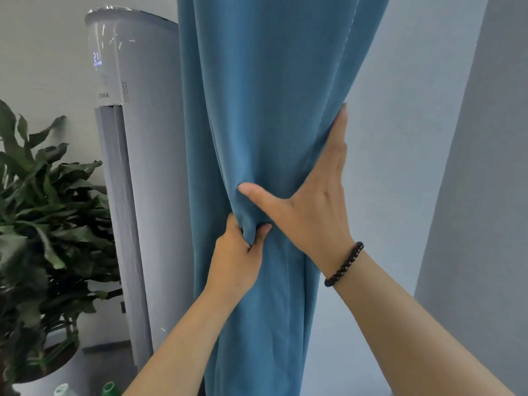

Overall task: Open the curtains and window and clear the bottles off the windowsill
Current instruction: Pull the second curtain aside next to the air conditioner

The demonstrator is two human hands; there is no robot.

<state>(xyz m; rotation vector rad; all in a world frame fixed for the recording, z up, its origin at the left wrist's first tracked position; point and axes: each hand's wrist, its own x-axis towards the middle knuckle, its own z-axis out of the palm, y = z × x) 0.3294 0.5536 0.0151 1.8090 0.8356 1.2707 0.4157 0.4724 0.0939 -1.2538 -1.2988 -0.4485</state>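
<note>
The blue curtain [257, 110] hangs bunched into thick folds in the middle, squeezed tight halfway down, and two small bottle tops, one pale [63, 390] and one green [110, 389], peek up near the bottom left.

Tall white floor-standing air conditioner [137, 172] set against the pale wall [43, 58], blue digits lit on its upper panel, leafy green potted plant [43, 212] placed just beside it at the left, white pot [57, 375] seen beneath the leaves
</note>
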